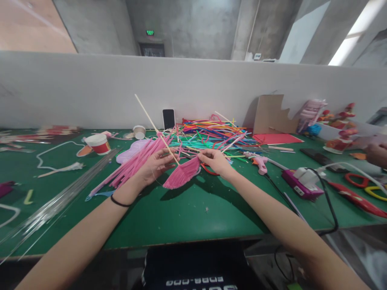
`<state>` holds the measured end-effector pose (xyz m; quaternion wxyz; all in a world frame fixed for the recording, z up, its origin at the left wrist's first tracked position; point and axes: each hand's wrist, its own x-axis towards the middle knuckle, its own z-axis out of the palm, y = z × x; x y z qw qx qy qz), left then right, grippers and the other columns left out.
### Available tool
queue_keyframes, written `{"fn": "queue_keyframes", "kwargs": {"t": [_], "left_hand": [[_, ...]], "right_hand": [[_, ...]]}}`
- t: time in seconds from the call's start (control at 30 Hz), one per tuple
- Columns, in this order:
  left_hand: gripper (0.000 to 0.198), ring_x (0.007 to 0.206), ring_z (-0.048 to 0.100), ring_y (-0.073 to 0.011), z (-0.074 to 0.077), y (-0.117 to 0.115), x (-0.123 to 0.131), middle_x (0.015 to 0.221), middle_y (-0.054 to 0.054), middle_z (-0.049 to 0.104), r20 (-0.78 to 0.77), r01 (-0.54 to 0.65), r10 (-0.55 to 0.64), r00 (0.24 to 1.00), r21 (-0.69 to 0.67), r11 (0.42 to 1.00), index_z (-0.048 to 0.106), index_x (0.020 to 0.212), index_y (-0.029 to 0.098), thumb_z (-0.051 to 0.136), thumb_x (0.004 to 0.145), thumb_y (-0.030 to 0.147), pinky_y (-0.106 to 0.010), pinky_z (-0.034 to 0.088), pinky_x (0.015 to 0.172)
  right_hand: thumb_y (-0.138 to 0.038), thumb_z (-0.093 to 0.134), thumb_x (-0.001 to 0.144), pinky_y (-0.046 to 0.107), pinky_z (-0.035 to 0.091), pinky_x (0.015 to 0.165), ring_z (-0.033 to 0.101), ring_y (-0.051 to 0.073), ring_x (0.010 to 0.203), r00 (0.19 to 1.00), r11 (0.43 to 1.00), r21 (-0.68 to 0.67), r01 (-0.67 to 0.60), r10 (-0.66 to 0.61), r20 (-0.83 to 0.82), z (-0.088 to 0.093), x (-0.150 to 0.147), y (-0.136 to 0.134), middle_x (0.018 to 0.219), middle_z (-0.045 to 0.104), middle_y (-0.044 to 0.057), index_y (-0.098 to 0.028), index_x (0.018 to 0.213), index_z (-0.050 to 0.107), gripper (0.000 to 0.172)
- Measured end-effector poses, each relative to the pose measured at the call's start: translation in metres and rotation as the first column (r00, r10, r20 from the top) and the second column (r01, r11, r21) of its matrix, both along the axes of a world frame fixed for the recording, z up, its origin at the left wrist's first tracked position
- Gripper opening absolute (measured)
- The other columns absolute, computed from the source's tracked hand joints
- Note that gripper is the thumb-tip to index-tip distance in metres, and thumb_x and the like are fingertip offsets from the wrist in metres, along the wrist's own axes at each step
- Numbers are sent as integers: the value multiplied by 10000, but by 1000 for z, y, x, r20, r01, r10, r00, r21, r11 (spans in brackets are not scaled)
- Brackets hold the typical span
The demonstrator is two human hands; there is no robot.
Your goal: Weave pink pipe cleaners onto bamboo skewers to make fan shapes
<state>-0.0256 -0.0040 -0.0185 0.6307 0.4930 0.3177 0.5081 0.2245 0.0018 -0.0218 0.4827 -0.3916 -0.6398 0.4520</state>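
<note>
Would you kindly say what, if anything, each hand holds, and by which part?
Right hand: pink pipe-cleaner fan, by its upper corner. Left hand: apparently pale stick, near its lower end.

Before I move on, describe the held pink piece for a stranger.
Over the green table, find the left hand and right hand. Between them, at a pale stick's lower end, is the pink piece. Its flat fan shape sets it apart from the long pink strips nearby.

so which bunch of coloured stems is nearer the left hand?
The all-pink bunch, right beside the left hand. The other, a multicoloured pile, lies farther back and to the right.
</note>
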Motion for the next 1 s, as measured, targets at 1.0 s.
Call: {"fn": "queue_keyframes", "kwargs": {"t": [1.0], "left_hand": [[212, 576, 599, -109, -7, -8, 10, 677, -25, 654, -448, 155, -152, 881, -30, 988, 747, 774, 162, 828, 704, 345, -169, 453, 505]], "right_hand": [[-600, 694, 727, 241, 419, 544, 494, 104, 567, 999, 999, -23, 27, -27, -38, -15, -16, -3, 661, 586, -25, -193, 783, 625, 417]]}}
